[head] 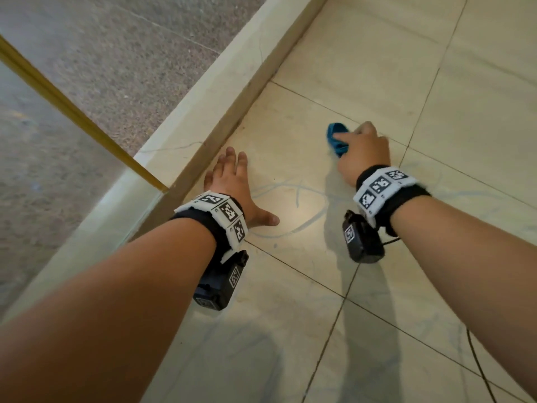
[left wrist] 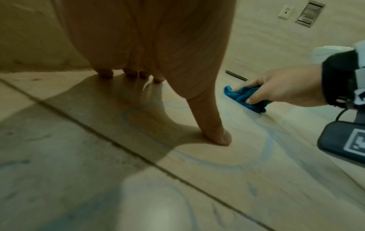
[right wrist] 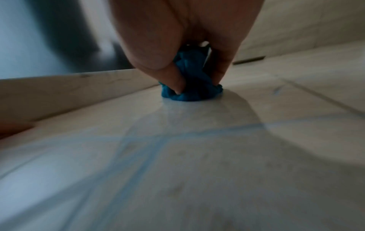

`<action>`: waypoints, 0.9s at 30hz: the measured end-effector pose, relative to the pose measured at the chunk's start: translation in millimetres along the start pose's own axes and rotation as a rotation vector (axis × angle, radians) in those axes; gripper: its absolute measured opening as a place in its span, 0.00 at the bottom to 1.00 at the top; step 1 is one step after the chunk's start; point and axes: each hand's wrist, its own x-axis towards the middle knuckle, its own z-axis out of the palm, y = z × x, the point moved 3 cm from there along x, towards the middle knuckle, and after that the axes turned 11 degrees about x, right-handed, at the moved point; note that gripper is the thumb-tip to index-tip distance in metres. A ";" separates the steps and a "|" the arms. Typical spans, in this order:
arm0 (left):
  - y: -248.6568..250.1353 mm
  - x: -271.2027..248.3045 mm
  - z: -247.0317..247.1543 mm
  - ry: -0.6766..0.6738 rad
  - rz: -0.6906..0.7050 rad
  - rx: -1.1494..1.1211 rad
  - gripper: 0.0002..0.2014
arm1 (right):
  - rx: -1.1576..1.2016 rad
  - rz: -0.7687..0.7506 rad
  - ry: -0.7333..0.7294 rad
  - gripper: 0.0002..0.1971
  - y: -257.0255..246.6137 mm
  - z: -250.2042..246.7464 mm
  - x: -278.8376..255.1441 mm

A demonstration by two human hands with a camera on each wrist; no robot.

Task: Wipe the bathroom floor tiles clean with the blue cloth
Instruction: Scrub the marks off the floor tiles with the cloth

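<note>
The blue cloth is bunched up on the beige floor tiles. My right hand grips it, thumb and fingers curled round the wad, and presses it onto the tile. In the left wrist view the cloth shows under that hand. My left hand lies flat on the floor beside the raised kerb, fingers spread, its thumb pressed on the tile. Faint blue scribbled lines run across the tiles between the two hands and nearer to me.
A raised beige stone kerb runs diagonally at the left, with a glass panel and a gold-coloured strip beyond it. Dark grout lines cross the floor. A black cable trails at lower right. Wall fittings show far off.
</note>
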 end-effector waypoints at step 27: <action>-26.3 -23.1 17.3 -0.084 0.011 0.040 0.71 | -0.112 -0.234 -0.182 0.24 -94.6 53.1 -5.2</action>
